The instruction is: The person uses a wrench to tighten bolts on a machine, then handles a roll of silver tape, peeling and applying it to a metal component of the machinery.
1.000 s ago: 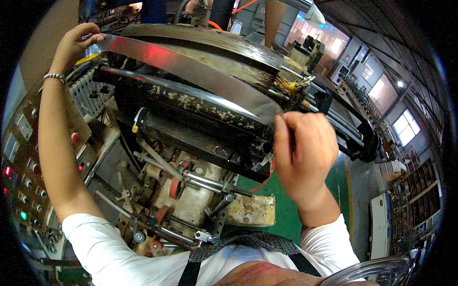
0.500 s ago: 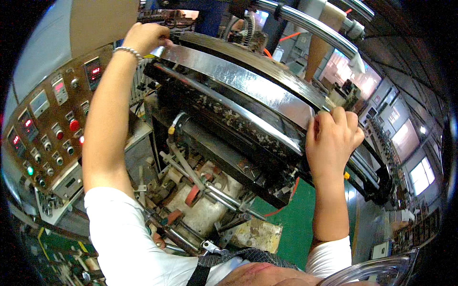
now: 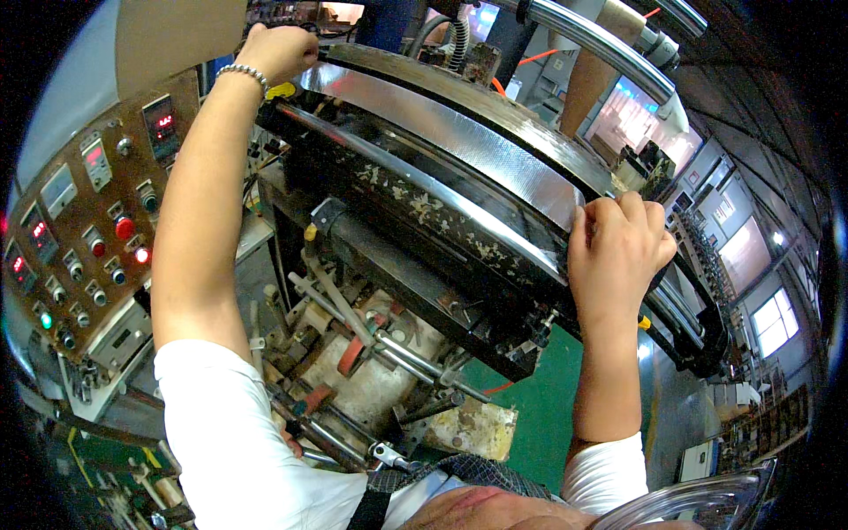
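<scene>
Holding: both hands grip 1 long shiny metal strip (image 3: 459, 141) that arcs across the top of a grimy machine (image 3: 415, 265).
Left hand (image 3: 278, 51): closed in a fist at the strip's far left end, a bead bracelet (image 3: 240, 74) on the wrist.
Right hand (image 3: 618, 252): fingers curled down over the strip's right end, pinching its edge.
Strip position: spans between the 2 hands, above a dark roller flecked with pale scraps.
Beside the left arm: control panel (image 3: 79, 230) with red and green lights.
Hidden: fingertips of both hands are out of sight, so the exact grip is hard to make out.
</scene>
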The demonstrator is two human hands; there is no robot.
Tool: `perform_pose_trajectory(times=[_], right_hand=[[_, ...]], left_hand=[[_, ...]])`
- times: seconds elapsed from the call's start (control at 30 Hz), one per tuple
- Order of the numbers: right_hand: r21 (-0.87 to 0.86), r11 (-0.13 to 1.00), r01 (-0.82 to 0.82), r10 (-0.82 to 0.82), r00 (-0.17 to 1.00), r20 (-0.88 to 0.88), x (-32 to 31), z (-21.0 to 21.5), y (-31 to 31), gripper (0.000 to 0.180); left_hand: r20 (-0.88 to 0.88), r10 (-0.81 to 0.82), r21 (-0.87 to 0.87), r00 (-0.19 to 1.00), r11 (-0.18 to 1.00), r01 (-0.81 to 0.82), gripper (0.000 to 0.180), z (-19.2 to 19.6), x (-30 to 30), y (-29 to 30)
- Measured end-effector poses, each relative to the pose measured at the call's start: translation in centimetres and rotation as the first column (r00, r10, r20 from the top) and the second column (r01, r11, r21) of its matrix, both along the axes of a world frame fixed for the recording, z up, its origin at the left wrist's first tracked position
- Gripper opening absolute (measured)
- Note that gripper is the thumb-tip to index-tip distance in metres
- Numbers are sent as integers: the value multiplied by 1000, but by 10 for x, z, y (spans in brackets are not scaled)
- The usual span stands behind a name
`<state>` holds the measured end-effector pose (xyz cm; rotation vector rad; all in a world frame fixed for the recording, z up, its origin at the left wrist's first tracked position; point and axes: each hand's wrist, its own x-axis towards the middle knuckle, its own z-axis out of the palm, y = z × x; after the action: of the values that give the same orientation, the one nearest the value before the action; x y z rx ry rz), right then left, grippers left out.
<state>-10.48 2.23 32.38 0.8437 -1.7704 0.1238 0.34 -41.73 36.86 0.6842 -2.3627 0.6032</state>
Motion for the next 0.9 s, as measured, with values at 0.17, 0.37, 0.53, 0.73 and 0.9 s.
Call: perform_pose_trajectory(times=[0.17, 0.37, 0.53, 0.73, 0.9], right_hand=[[-6, 1000, 30, -30, 999, 41, -1, -2, 2, 12], [-47, 998, 39, -38, 999, 25, -5, 4, 5, 12], [-55, 992, 111, -112, 994, -12, -6, 3, 10, 13], [-56, 989, 139, -140, 990, -7, -17, 2, 11, 10], [-46, 992, 114, -115, 993, -12, -10, 6, 2, 12]], left_hand=[[-56, 190, 25, 980, 982, -189, 14, 2, -13, 16], [-53, 164, 61, 985, 985, -161, 28, 3, -14, 9], [-122, -9, 69, 993, 997, 18, 22, -12, -34, -14], [-68, -117, 240, 991, 962, 130, 33, -6, -35, -35], [-129, -145, 139, 981, 977, 162, 31, -6, -6, -70]])
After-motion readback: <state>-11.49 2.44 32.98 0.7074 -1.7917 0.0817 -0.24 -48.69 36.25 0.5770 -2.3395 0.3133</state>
